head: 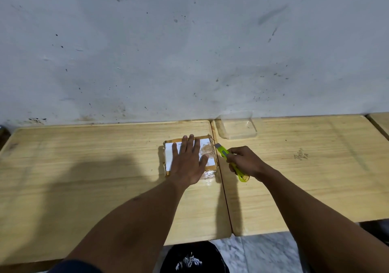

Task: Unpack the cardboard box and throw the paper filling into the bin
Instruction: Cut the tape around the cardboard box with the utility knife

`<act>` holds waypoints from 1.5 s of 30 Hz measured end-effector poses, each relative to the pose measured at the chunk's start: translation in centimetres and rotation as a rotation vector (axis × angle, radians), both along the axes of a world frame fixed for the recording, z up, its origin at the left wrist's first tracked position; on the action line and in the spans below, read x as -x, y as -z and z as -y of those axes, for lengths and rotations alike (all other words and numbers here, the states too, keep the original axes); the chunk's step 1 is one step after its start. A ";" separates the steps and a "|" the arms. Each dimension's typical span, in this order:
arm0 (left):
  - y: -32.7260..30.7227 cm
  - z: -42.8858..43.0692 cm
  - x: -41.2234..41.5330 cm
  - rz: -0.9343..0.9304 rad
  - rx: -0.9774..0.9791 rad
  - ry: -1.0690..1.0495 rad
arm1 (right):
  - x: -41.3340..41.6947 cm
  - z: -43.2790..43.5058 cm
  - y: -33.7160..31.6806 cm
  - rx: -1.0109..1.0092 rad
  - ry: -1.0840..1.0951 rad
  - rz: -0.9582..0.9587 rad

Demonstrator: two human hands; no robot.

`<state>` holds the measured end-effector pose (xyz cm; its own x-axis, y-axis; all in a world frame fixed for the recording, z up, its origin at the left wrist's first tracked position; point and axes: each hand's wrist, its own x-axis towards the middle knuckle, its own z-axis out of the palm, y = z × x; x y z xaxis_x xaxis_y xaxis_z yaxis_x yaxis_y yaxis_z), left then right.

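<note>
One small cardboard box lies flat on a pale wooden table, close to that table's right edge. The box is wrapped in clear tape and carries one white label on its top face. One person's two bare forearms reach in from the bottom of the view. The left hand lies palm down on top of the box with its fingers spread wide, covering much of the label and pressing the box to the table. The right hand is closed around one yellow-green utility knife, gripping its handle near the middle; the knife's tip points up and left and sits right at the box's upper right corner, though whether it touches the cardboard cannot be told. A second wooden table stands just beside the first, with a narrow dark seam between them; the right hand and knife hover over this second table near the seam. One clear, empty-looking plastic container sits at the far left corner of the second table, against a scuffed grey-white wall. Below the near edge of the tables, one black-lined bin is on a marbled floor, with some white shredded paper visible inside it.
</note>
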<state>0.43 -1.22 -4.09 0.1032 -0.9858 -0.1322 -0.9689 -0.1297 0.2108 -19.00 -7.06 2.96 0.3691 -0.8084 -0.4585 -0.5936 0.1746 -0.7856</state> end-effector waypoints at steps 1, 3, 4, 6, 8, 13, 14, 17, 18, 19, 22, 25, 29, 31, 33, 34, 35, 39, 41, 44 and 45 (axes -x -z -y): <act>0.0 0.0 0.0 0.001 0.001 0.002 | -0.1 0.0 0.0 0.006 -0.004 0.007; 0.0 0.0 -0.1 -0.003 0.002 0.005 | -0.2 0.1 0.0 0.014 -0.009 0.013; 0.0 0.0 -0.1 -0.007 0.000 0.006 | -0.3 0.2 0.0 0.016 -0.014 0.009; -0.1 0.0 -0.2 -0.019 -0.005 0.007 | -0.5 0.4 0.0 0.021 -0.027 -0.006; -0.1 0.0 -0.2 -0.027 -0.005 0.009 | -0.6 0.5 0.2 0.024 -0.040 -0.021; 0.0 0.0 -0.2 -0.021 0.009 0.008 | -0.9 0.9 0.2 0.033 -0.045 -0.072; 0.1 0.0 -0.2 -0.021 0.007 0.007 | -1.0 0.8 0.2 0.033 -0.048 -0.080; 0.0 -0.1 -0.2 -0.026 0.014 0.012 | -1.5 0.8 0.3 0.047 -0.067 -0.115; 0.0 -0.2 -0.2 -0.032 0.017 0.012 | -1.7 1.0 0.3 0.052 -0.074 -0.132; 0.0 -0.2 -0.2 -0.038 0.018 0.011 | -2.0 1.1 0.2 0.052 -0.077 -0.147; 0.0 0.0 -0.3 -0.041 0.009 0.008 | -2.8 1.8 -0.3 0.036 -0.109 -0.193; 0.0 0.1 -0.2 -0.021 0.005 0.006 | -3.5 2.2 -1.0 0.016 -0.183 -0.281; 0.0 -0.1 0.0 0.009 0.019 0.001 | -3.8 2.3 -1.2 0.005 -0.232 -0.369; -0.1 -0.1 0.1 0.021 0.017 0.006 | -3.8 2.4 -1.4 -0.031 -0.236 -0.385; -0.2 -0.2 0.1 0.030 0.010 0.013 | -3.9 2.8 -1.4 -0.047 -0.237 -0.397; -0.3 -0.2 0.1 0.033 0.005 0.017 | -3.9 3.0 -1.4 -0.050 -0.241 -0.399; -0.3 -0.1 0.1 0.035 -0.001 0.018 | -3.9 3.1 -1.4 -0.059 -0.250 -0.403; -0.3 -0.1 0.1 0.053 -0.014 0.017 | -3.5 2.4 -1.7 -0.092 -0.363 -0.480; -0.3 -0.1 0.1 0.055 -0.013 0.015 | -3.2 1.8 -1.9 -0.105 -0.379 -0.508; -0.3 -0.1 0.1 0.058 -0.019 0.019 | -2.9 1.0 -2.1 -0.117 -0.389 -0.520; -0.2 -0.1 0.1 0.058 -0.022 0.019 | -2.7 0.7 -2.0 -0.125 -0.398 -0.523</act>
